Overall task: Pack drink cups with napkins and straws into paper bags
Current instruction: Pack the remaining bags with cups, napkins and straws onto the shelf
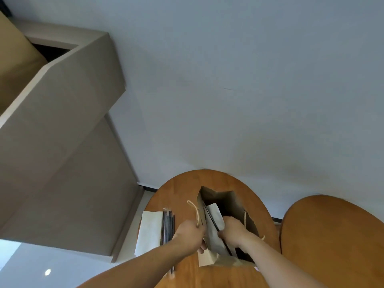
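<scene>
Two hands work at an open paper bag [232, 201] standing on a round wooden tabletop [178, 190]; at the far left lie white napkins [148, 229] with a row of dark straws [168, 227] just beside them on the right. Next, the left hand [190, 235] has its fingers closed on the bag's left rim by the rope handle [195, 210]. Farther right, the right hand [233, 228] reaches into the bag's mouth, fingers pinched around a napkin and a straw partly inside it.
</scene>
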Demonstrator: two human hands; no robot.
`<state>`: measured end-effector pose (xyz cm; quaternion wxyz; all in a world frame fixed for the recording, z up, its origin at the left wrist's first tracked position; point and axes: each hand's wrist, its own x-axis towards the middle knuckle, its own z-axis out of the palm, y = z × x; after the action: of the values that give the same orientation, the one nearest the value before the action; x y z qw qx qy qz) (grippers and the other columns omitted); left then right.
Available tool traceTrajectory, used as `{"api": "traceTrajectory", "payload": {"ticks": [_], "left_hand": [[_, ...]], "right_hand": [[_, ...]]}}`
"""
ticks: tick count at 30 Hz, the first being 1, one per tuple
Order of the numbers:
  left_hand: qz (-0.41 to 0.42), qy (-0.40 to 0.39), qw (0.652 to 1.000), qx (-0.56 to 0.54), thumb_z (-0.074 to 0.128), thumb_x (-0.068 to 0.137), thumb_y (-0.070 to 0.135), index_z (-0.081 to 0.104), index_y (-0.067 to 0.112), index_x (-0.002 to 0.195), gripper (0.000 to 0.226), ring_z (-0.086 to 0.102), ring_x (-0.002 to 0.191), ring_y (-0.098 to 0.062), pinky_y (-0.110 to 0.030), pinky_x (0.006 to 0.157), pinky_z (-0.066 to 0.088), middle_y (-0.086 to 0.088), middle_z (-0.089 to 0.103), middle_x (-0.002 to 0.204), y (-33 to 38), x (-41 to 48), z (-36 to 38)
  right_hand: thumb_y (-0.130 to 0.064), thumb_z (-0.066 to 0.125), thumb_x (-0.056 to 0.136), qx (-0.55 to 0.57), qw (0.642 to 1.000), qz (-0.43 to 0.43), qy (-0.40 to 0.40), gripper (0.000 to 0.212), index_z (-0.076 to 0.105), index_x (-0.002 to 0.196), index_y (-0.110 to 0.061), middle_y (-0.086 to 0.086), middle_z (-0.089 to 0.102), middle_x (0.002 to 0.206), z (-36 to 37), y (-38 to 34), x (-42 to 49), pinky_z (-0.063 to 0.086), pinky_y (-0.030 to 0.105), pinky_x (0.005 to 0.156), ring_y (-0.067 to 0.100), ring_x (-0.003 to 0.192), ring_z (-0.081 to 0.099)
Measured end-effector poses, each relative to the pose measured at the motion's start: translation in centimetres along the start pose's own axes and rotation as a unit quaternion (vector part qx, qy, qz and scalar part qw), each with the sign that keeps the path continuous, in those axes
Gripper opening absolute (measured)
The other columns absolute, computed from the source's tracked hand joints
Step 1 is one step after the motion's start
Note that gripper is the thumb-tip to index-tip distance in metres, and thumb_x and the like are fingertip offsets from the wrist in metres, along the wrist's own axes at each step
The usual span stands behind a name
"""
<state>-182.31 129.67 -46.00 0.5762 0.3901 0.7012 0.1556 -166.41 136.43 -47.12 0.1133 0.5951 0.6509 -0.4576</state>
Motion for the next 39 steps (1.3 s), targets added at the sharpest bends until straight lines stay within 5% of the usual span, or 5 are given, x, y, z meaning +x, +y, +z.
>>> {"api": "traceTrajectory", "payload": {"ticks": [16,26,33,36,39], "left_hand": [[-0.022,0.006,0.999,0.047,0.041,0.102,0.031,0.062,0.018,0.077,0.035,0.067,0.056,-0.003,-0.015,0.064,0.053,0.009,0.065,0.052,-1.2,0.1,0.0],[0.035,0.021,0.995,0.089,0.043,0.100,0.034,0.064,0.021,0.080,0.032,0.070,0.063,-0.009,-0.022,0.069,0.059,0.006,0.067,0.063,-1.3,0.8,-0.3],[0.050,0.022,0.994,0.094,0.043,0.100,0.032,0.060,0.023,0.090,0.022,0.055,0.058,-0.008,-0.022,0.052,0.046,0.001,0.057,0.072,-1.1,1.6,0.6],[0.039,0.001,0.996,0.078,0.043,0.099,0.038,0.048,0.020,0.137,0.042,0.058,0.060,-0.007,-0.010,0.049,0.045,-0.010,0.067,0.105,-1.1,1.7,0.8],[0.038,-0.027,0.996,0.082,0.047,0.092,0.048,0.019,0.035,0.153,0.068,0.065,0.110,-0.021,-0.018,0.077,0.055,-0.008,0.048,0.146,-1.2,1.6,0.9]], "right_hand": [[-0.023,0.063,0.093,-0.036,0.996,0.064,0.044,0.011,0.053,0.095,-0.026,-0.008,0.054,0.086,4.3,0.1,6.3,0.052,0.033,0.088,0.014,0.082,0.055],[-0.016,0.051,0.097,-0.187,0.979,0.005,0.078,0.049,0.036,0.143,-0.007,0.014,0.037,0.145,1.5,-3.3,2.1,0.037,0.039,0.110,0.032,0.132,0.041],[-0.036,0.049,0.099,-0.166,0.922,-0.162,0.309,0.039,0.053,0.135,-0.022,-0.003,0.051,0.138,-4.5,-4.3,-3.4,0.045,0.027,0.097,0.016,0.127,0.047],[-0.045,0.048,0.098,-0.106,0.919,-0.102,0.367,0.044,0.052,0.136,-0.022,-0.002,0.053,0.136,-6.8,-2.1,-4.7,0.047,0.028,0.093,0.016,0.121,0.053],[-0.062,0.035,0.098,-0.036,0.950,0.023,0.308,0.057,0.056,0.131,-0.020,-0.002,0.063,0.121,-8.2,0.7,-5.3,0.051,0.031,0.082,0.016,0.103,0.062]]}}
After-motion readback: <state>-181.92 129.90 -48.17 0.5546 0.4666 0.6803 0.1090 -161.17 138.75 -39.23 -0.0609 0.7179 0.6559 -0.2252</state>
